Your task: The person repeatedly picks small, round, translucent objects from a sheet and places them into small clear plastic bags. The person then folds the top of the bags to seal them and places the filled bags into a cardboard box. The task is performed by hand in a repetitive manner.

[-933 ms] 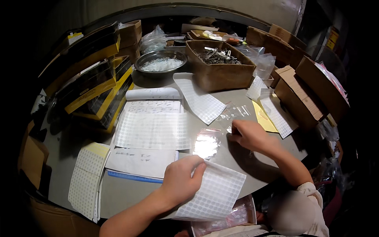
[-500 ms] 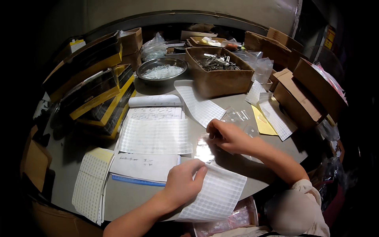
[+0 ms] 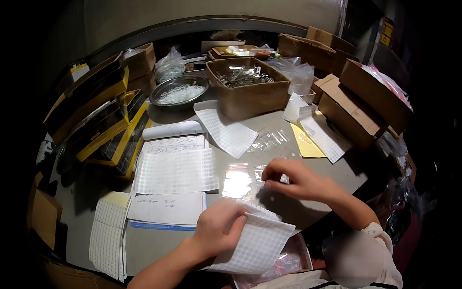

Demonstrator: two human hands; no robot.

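Pinching a white grey-dotted sheet (image 3: 255, 245) by its edge, left hand (image 3: 219, 225) likely leaves dots exposed. Right hand's (image 3: 298, 180) fingers curl beside clear plastic bag (image 3: 260, 173); grip unclear.

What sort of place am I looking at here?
Probably a small-parts workshop: the flat grey table bears a brown cardboard box of thin metal parts and a round, shiny metal bowl of small whitish pieces, while the left hand holds a white sheet covered in round dots.
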